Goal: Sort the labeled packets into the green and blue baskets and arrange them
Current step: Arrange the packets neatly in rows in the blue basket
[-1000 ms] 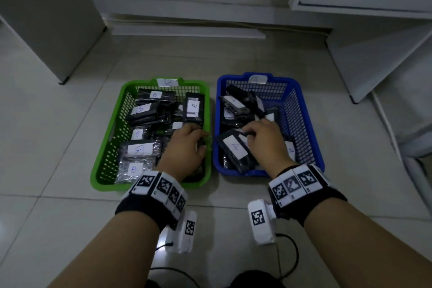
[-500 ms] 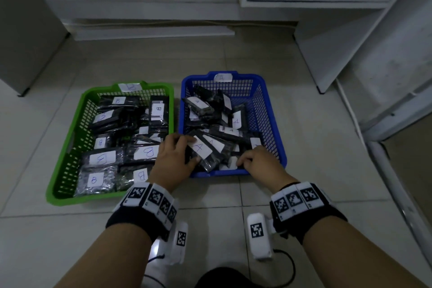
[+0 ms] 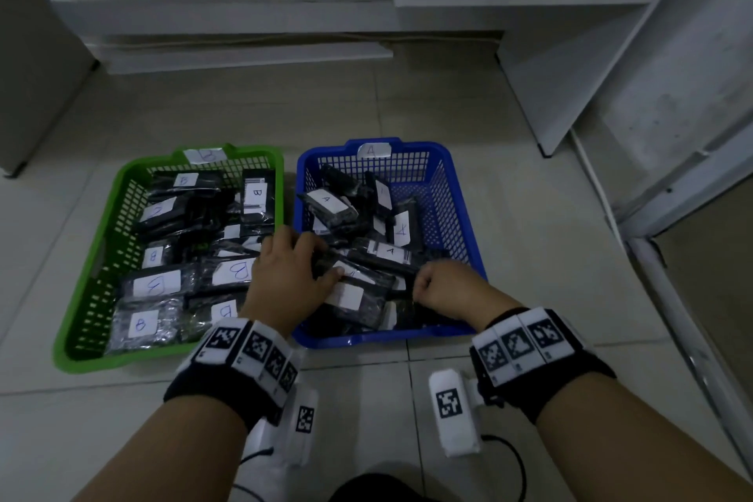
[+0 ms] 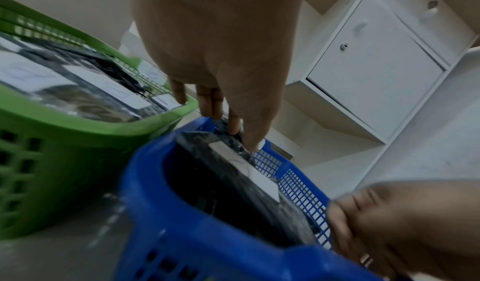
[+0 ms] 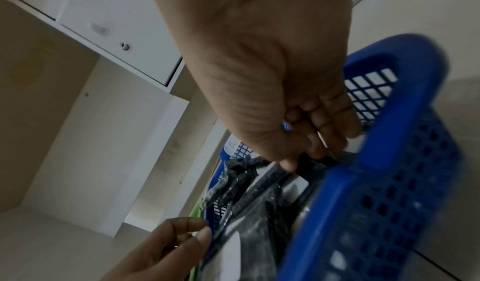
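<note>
Both hands are at the near rim of the blue plastic mesh basket (image 3: 460,216), which sits just beside the green plastic mesh basket (image 3: 102,257). The left hand (image 3: 285,277) grasps a black plastic packet with a white label (image 3: 358,304) between thumb and fingers. The right hand (image 3: 444,289), fingers curled, pinches a second black packet (image 5: 327,159) near the basket's right corner. Bare tile floor (image 3: 550,257) lies open on the right.

Two bare forearms reach forward side by side, each wrist wrapped in a black band (image 3: 203,383). The left hand (image 3: 285,277) points palm down, its thumb and fingers (image 4: 210,102) pinching a wrapped packet (image 4: 233,158). Just right of those fingers, the right hand (image 3: 444,289) curls its own fingers (image 5: 324,121), nipping a dark packet (image 5: 330,161).
</note>
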Motion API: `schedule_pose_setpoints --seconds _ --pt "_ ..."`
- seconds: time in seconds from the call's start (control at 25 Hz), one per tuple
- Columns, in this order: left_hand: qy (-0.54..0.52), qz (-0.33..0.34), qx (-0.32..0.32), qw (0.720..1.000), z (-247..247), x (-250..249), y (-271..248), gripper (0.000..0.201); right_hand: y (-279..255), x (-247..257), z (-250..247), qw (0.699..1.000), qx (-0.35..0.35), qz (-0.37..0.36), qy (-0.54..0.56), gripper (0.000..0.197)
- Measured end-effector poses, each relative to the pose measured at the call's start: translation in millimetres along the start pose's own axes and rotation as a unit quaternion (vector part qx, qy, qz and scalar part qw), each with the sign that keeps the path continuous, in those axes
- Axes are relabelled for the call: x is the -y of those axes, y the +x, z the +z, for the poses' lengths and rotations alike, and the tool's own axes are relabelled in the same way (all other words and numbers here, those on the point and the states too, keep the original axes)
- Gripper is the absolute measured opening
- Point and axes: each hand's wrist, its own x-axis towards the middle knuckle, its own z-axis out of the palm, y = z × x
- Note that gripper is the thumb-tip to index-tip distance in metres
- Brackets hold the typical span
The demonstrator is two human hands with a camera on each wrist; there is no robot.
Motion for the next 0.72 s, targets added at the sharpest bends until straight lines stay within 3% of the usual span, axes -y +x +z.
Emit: schedule_pose_setpoints --seconds 0.12,0.16,0.24,0.32,0.4,0.52,0.72 --pt "-0.016 0.056 -0.046 0.997 4 -9 18 0.041 33 -1 -18 0.981 -0.169 0.033 0.089 0.020" --pt "-0.025 0.071 -0.056 0.996 7 -11 23 0.042 44 -2 -21 0.974 -0.190 0.033 0.115 0.020" --pt "-0.049 0.098 -0.050 0.993 14 -8 34 0.049 69 -4 -21 0.981 -0.147 0.020 0.125 0.024" --pt "-0.067 0.089 0.009 0.994 24 3 39 0.061 87 -4 -15 0.990 -0.095 -0.003 0.104 0.031" --pt "-0.067 0.071 0.062 0.993 33 15 39 0.071 98 -5 -15 0.983 -0.124 -0.010 0.132 0.037" --pt "-0.047 0.095 0.055 0.993 43 24 37 0.073 112 -8 -26 0.963 -0.208 0.013 0.171 0.042" --pt "-0.040 0.090 0.055 0.994 44 25 36 0.074 132 -18 -25 0.995 -0.103 -0.011 0.006 0.047"
